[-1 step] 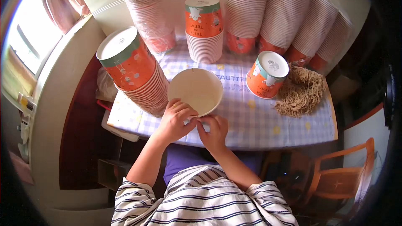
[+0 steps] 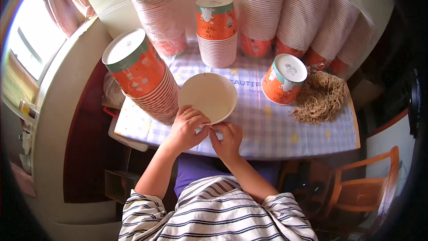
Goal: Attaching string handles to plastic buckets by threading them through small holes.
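An open paper bucket stands before me with its white inside showing. My left hand is closed at its near rim, fingers lapping over the edge. My right hand is pinched at the same spot, its fingertips meeting the left ones. A tiny pale bit shows between them, too small and covered to name. On the bucket's far rim there is a small dark mark. Left of it, close to my left hand, leans a tall stack of upside-down orange and green paper buckets.
A single upside-down bucket sits at the right beside a heap of tan twine. Another stack stands at the back, among plastic-wrapped bucket stacks. The checked tablecloth covers the table. A wooden chair is at lower right.
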Action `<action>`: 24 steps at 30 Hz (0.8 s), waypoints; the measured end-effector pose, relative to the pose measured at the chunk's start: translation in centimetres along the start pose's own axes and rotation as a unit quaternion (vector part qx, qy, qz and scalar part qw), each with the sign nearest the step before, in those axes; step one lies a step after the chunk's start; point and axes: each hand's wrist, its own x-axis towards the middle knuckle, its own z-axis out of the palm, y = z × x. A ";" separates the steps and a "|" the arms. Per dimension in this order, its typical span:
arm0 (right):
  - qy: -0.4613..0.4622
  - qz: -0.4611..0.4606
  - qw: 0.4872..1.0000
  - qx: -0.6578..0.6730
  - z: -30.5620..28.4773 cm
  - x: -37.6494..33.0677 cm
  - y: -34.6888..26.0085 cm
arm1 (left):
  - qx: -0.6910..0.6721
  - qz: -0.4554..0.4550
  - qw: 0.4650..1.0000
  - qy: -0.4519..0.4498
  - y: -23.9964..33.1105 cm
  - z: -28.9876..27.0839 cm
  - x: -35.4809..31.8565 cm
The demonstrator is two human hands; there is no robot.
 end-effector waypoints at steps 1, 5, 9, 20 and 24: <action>0.001 0.002 1.000 0.001 0.1 0.1 -0.1 | 0.002 -0.008 1.000 0.003 0.1 -0.1 0.1; -0.001 0.001 1.000 -0.005 0.2 0.1 -0.1 | -0.009 -0.014 1.000 -0.006 0.5 -0.4 0.4; 0.006 0.008 0.999 0.034 0.3 0.0 -0.2 | -0.008 -0.016 1.000 -0.020 0.1 -0.4 0.4; -0.097 0.256 0.933 0.235 -0.3 -0.5 -0.6 | -0.032 -0.011 0.998 -0.056 -0.5 -0.8 0.5; -0.103 0.288 0.909 0.283 -0.2 -0.6 -0.9 | -0.030 -0.012 0.998 -0.056 -0.4 -0.8 0.5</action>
